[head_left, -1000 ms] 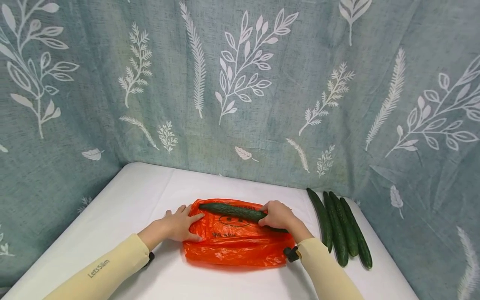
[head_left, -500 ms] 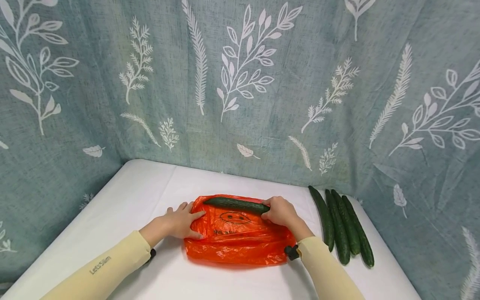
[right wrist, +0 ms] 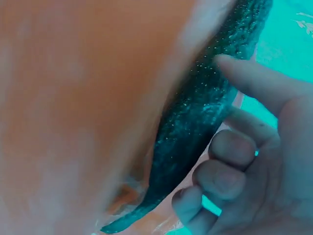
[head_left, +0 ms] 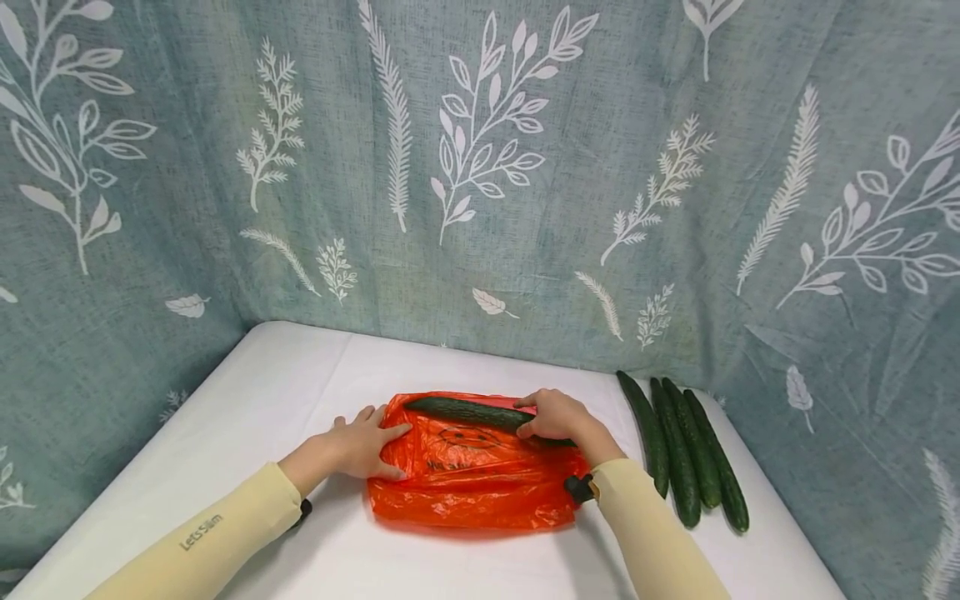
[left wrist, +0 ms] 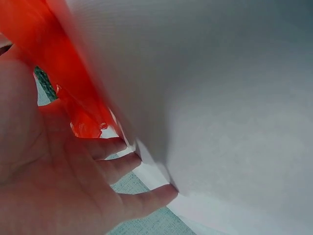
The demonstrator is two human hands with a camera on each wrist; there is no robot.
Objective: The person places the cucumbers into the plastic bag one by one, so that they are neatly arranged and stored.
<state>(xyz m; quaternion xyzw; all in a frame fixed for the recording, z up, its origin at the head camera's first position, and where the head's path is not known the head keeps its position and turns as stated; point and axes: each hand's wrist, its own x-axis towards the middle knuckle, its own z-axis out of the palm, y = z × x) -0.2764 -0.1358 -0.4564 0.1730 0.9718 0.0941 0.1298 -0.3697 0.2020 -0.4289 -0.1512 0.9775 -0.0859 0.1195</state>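
Note:
A dark green cucumber (head_left: pixel 465 411) lies lengthwise on a crinkled red plastic bag (head_left: pixel 472 504) with dark print. My right hand (head_left: pixel 557 417) holds the cucumber near its right end. In the right wrist view the thumb touches the bumpy skin of the cucumber (right wrist: pixel 195 117), the other fingers curl along its side, and part of the index finger is hidden behind it. My left hand (head_left: pixel 365 448) is spread at the bag's left end, thumb and index finger over the red plastic. Its other fingertips touch the white surface in the left wrist view, beside the red bag (left wrist: pixel 58 54).
Several more cucumbers (head_left: pixel 693 454) lie side by side to the right of the bag on the white table (head_left: pixel 285 383). A grey-green curtain (head_left: pixel 375 167) with white leaf prints encloses the back and both sides.
The cucumber first shifts a little up and to the right with my right hand, then that hand's index finger lifts and straightens along it. My left hand stays in place on the bag.

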